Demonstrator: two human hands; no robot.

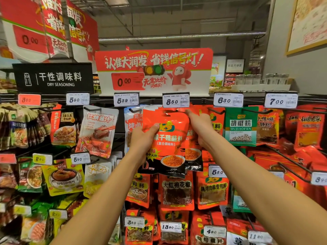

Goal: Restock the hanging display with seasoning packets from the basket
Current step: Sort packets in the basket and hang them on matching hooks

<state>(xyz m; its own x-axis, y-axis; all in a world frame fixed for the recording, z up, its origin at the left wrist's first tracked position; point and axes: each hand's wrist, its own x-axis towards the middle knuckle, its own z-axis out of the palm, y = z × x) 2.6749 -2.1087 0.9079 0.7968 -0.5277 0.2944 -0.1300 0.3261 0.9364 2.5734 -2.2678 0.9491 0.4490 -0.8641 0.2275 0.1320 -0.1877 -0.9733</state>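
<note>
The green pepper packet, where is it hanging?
In the head view, the green pepper packet hangs in the top row right of centre, under the 6.30 price tag, just right of the right hand and left of red chili packets.

Grey wall [283, 50], exposed ceiling [159, 11]

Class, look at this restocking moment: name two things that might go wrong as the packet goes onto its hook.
1. The left hand grips the red packet by one side only; it may twist and miss the hook.
2. The right hand reaches among the hanging packets; it might knock one off.
</note>
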